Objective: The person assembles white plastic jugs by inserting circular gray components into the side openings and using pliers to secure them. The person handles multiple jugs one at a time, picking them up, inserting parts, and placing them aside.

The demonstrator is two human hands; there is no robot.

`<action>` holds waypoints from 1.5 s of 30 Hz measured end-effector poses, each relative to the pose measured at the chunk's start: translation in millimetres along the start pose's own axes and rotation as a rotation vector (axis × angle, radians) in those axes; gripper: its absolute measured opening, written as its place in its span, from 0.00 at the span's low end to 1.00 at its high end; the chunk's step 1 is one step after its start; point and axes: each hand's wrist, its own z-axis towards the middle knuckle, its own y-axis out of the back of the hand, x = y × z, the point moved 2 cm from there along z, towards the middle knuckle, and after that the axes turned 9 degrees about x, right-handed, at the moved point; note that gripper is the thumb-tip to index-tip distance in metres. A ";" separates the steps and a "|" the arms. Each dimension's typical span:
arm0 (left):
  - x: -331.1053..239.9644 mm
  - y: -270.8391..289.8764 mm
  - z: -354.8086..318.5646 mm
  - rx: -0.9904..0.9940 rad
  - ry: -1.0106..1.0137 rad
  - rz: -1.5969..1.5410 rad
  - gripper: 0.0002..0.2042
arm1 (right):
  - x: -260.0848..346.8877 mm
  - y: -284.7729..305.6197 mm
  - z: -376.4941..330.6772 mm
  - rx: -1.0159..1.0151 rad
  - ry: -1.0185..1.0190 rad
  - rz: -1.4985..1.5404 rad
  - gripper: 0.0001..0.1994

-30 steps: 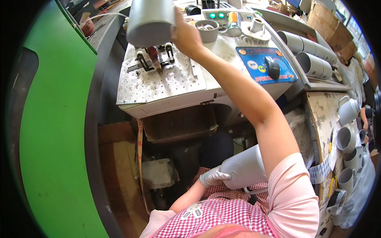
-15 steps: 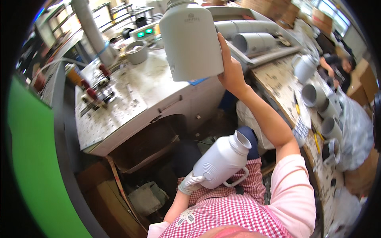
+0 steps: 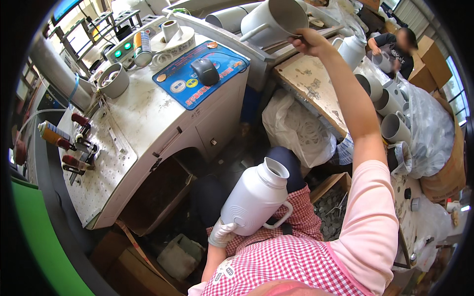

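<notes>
the left hand, in a white glove, is closed under the base of a white jug that lies tilted across the lap, mouth open and pointing up and away, its loop handle turned toward the checked apron. the jug looks smooth and clean, a wide-necked plastic bottle with a rounded shoulder and no cap on.

farther out, the right hand is raised at arm's length, bare, its fingers pinched on the rim of a second jug, which hangs on its side with the open mouth facing the camera, over the edge of a worn wooden board. this reads as a swap in hand: one jug carried off to the far side while the next waits on the lap. setting the far one down would call for a clear spot among the white pots stacked on the right, and a firmer hold than a rim pinch.

beyond the lap stands a grey machine cabinet with a blue mat and a computer mouse on it. at the far right another person bends over more pots.
</notes>
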 end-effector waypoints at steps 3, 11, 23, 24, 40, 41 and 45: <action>-1.1 -1.6 -0.3 -0.065 0.021 0.032 0.39 | -6.3 4.9 37.0 -0.232 0.052 -0.152 0.09; -7.9 -2.5 -4.2 -0.166 0.104 0.009 0.43 | -24.1 49.5 131.7 -0.571 0.179 -0.796 0.15; -7.0 -0.2 2.9 -0.184 0.170 -0.042 0.45 | -78.1 49.9 209.5 -0.821 -0.106 -1.543 0.33; -7.3 -1.2 2.2 -0.183 0.175 -0.045 0.45 | -72.0 45.7 201.3 -0.724 -0.137 -1.653 0.33; -1.8 -34.1 -27.1 -0.416 -0.258 0.092 0.33 | -293.9 93.3 -378.8 0.026 -0.840 -1.123 0.11; 0.4 -42.1 -31.6 -0.551 -0.300 0.176 0.28 | -315.5 105.0 -405.7 -0.014 -0.750 -1.099 0.10; 1.4 -76.2 -30.6 -0.386 -0.460 -0.001 0.14 | -409.1 120.8 -468.1 -0.295 -0.536 -0.747 0.08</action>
